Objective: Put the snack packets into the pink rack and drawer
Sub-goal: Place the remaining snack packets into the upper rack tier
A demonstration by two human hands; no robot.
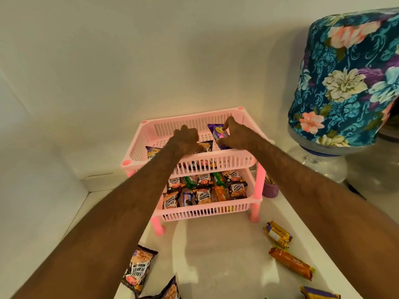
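head view, angled down, close over rack [138, 147]

Purple packet [220, 134] tilted in pink rack [190, 160] top tier, pinched by right fingers [226, 126]; peanut packet [205, 146] under left fingers [185, 134]; lower tier full.

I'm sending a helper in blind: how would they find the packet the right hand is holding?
Start at the two-tier pink plastic rack against the wall and look in its top basket. At that basket's right end, the right hand pinches a purple biscuit packet. It is the only purple one up there; the neighbour under the left hand is a dark peanut packet.
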